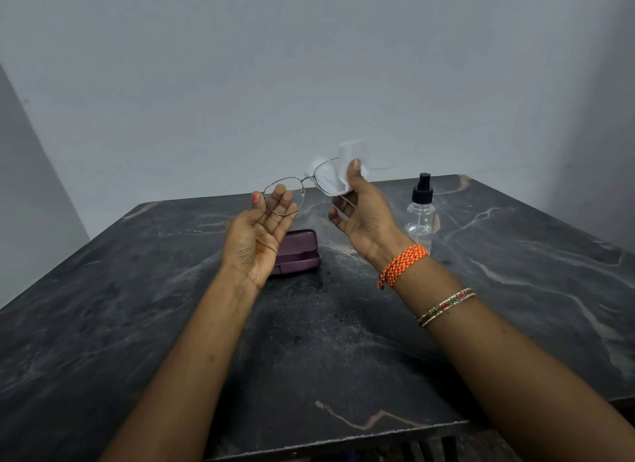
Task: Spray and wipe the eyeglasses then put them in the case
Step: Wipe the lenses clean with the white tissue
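Thin metal-framed eyeglasses (299, 186) are held up in the air above the table's far half. My left hand (257, 234) grips the left lens rim, palm toward me. My right hand (360, 207) pinches a white cloth (338, 176) around the right lens, thumb on the near side. One temple arm sticks out to the right behind the cloth. A purple glasses case (302, 252) lies shut on the table, partly hidden behind my left hand. A clear spray bottle (421, 210) with a black nozzle stands upright just right of my right hand.
The dark marble table (343, 341) reaches to a pale wall at the back. Its near edge runs along the bottom of the view. An orange thread band and bangles sit on my right wrist.
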